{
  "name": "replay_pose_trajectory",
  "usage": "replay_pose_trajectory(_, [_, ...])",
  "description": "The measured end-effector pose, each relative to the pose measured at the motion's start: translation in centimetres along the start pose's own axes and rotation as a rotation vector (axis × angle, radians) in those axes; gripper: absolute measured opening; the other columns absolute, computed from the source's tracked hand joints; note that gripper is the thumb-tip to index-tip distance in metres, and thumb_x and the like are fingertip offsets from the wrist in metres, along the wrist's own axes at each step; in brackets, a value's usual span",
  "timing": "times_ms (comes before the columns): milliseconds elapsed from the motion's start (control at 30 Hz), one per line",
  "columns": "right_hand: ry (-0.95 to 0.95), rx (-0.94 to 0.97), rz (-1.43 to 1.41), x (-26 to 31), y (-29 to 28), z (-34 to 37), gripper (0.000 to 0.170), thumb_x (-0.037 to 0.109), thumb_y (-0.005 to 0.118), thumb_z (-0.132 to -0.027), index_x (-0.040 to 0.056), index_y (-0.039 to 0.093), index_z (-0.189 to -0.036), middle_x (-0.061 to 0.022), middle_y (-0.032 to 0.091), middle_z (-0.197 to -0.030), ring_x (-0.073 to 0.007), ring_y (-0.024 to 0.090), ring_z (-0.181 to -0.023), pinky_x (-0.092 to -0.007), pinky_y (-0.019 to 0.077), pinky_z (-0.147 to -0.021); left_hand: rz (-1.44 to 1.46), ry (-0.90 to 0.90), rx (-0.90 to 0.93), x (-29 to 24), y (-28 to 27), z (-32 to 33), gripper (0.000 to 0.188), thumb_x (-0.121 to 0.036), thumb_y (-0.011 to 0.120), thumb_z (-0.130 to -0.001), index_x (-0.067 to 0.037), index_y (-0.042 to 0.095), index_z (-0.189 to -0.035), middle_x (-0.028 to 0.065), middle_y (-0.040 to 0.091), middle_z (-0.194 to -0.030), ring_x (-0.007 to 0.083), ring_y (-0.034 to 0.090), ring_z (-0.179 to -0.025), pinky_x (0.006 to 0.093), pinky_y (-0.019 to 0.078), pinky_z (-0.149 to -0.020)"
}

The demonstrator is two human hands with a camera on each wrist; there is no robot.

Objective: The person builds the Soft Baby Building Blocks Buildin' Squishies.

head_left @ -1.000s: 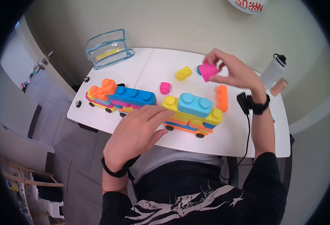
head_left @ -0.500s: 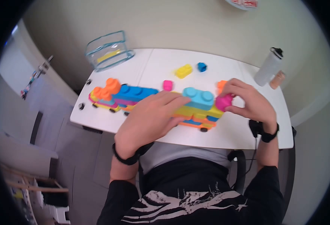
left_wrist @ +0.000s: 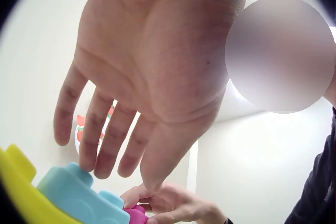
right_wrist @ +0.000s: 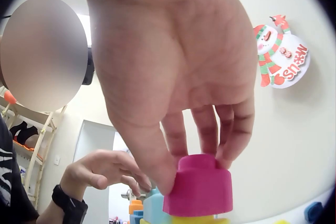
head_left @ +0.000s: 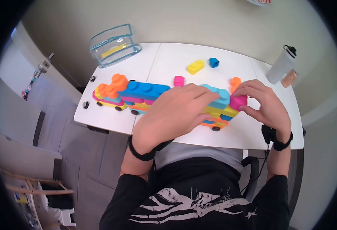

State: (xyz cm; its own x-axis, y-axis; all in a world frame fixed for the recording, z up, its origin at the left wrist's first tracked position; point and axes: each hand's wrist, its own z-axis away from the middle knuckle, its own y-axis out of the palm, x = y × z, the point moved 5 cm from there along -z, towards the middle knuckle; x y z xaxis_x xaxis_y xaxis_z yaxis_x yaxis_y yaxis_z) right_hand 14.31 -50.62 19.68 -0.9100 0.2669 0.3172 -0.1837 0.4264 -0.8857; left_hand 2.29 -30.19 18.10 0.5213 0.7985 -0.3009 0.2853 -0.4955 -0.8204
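My right hand point(head_left: 266, 103) pinches a magenta toy block point(right_wrist: 198, 187) between thumb and fingers. In the right wrist view the block sits over a yellow block point(right_wrist: 199, 220) at the right end of a wheeled block stack. Beside it on the stack is a light blue block point(left_wrist: 79, 195). My left hand point(head_left: 176, 113) is held over the stack's left part, its fingers extended, fingertips right at the light blue block's studs. To the left stands another stack topped with a long blue block point(head_left: 144, 90), then a small block car with orange blocks point(head_left: 113, 87) on top.
Loose on the white table point(head_left: 153, 61) are a yellow block point(head_left: 195, 67), a small dark blue block point(head_left: 213, 62), a small pink block point(head_left: 179, 81) and an orange block point(head_left: 235, 83). A clear bag point(head_left: 115, 46) stands back left; a bottle point(head_left: 281, 65) and a small jar point(head_left: 290, 78) stand right.
My right hand has carried the magenta block from the back of the table to the stack's right end. The left hand has shifted right along the stack.
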Motion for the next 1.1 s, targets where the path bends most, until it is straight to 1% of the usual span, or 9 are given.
replay_pose_trajectory(200, [-0.026,-0.031,0.053,0.2,1.1,0.4,0.033,0.003,0.084,-0.083,0.0048,0.072,-0.113,-0.0117,0.071,-0.113,-0.0337,0.067,-0.111,-0.0433,0.0575,-0.095,-0.038,-0.03,-0.012,-0.2,-0.1,-0.3,0.05,-0.017,0.084,-0.088,-0.008,0.069,-0.135,0.0142,0.073,-0.125,0.0361,0.069,-0.117,0.0434,0.0563,-0.1])
replay_pose_trajectory(267, [0.051,-0.025,0.064,0.0,1.2,0.6,0.039,0.004,0.085,-0.083,0.0082,0.07,-0.119,-0.0079,0.072,-0.115,-0.0313,0.067,-0.11,-0.0421,0.0572,-0.092,-0.05,-0.024,-0.011,-0.3,-0.1,-0.5,0.05,-0.017,0.083,-0.088,-0.008,0.069,-0.135,0.0141,0.073,-0.125,0.0363,0.069,-0.117,0.0434,0.0565,-0.099])
replay_pose_trajectory(400, [0.021,-0.138,0.057,0.5,1.8,1.1,0.045,0.002,0.084,-0.082,0.0062,0.065,-0.122,-0.0111,0.07,-0.11,-0.0332,0.067,-0.107,-0.0429,0.0567,-0.091,-0.042,-0.064,0.035,-0.4,-0.1,-0.6,0.052,-0.016,0.084,-0.087,-0.009,0.069,-0.136,0.0144,0.073,-0.126,0.037,0.069,-0.116,0.043,0.0565,-0.098])
replay_pose_trajectory(467, [0.023,-0.151,0.087,0.4,1.9,1.3,0.043,0.002,0.083,-0.082,0.0051,0.064,-0.121,-0.0122,0.069,-0.11,-0.0336,0.066,-0.108,-0.0427,0.0566,-0.091,-0.023,-0.045,0.051,-0.7,0.0,-0.8,0.053,-0.016,0.085,-0.087,-0.01,0.069,-0.136,0.0146,0.073,-0.127,0.0371,0.069,-0.116,0.0428,0.0565,-0.097])
replay_pose_trajectory(567, [0.001,-0.186,0.025,-0.2,2.4,1.6,0.039,0.003,0.08,-0.082,0.0053,0.064,-0.117,-0.0105,0.069,-0.11,-0.0326,0.065,-0.108,-0.0416,0.0571,-0.09,-0.067,-0.101,0.003,-0.3,-0.7,-0.1,0.056,-0.013,0.086,-0.085,-0.01,0.068,-0.138,0.0153,0.072,-0.129,0.0356,0.069,-0.117,0.0418,0.0571,-0.098])
replay_pose_trajectory(700, [0.02,-0.222,0.067,-0.6,2.5,2.1,0.038,0.002,0.079,-0.082,0.006,0.064,-0.117,-0.0092,0.07,-0.11,-0.032,0.065,-0.108,-0.0411,0.0573,-0.09,-0.075,-0.14,0.031,-0.3,-1.6,0.3,0.056,-0.012,0.086,-0.085,-0.01,0.069,-0.138,0.015,0.073,-0.13,0.0357,0.069,-0.118,0.0418,0.0572,-0.098])
replay_pose_trajectory(767, [0.042,-0.221,0.084,-0.7,2.3,2.3,0.039,0.002,0.08,-0.08,0.0064,0.067,-0.117,-0.0086,0.071,-0.111,-0.0306,0.065,-0.11,-0.0409,0.0576,-0.094,-0.063,-0.153,0.017,0.2,-1.9,0.5,0.056,-0.012,0.086,-0.085,-0.01,0.069,-0.137,0.0144,0.073,-0.132,0.0357,0.069,-0.119,0.0418,0.0572,-0.099])
replay_pose_trajectory(900, [0.125,-0.213,0.065,-1.3,1.7,3.1,0.039,0.001,0.079,-0.08,0.0073,0.067,-0.117,-0.0086,0.071,-0.111,-0.0302,0.065,-0.11,-0.0412,0.0576,-0.094,-0.097,-0.115,0.002,0.2,-2.1,0.6,0.053,-0.013,0.086,-0.086,-0.01,0.069,-0.136,0.0143,0.073,-0.128,0.0357,0.07,-0.115,0.0423,0.0582,-0.095])
replay_pose_trajectory(1100, [0.193,-0.32,0.005,-3.4,0.0,5.8,0.039,-0.002,0.077,-0.08,0.0083,0.066,-0.116,-0.0085,0.07,-0.109,-0.0301,0.064,-0.11,-0.0397,0.0557,-0.094,-0.055,-0.172,0.005,-0.3,-1.8,0.6,0.053,-0.014,0.086,-0.087,-0.012,0.069,-0.137,0.0122,0.073,-0.129,0.0346,0.07,-0.116,0.0421,0.0574,-0.098])
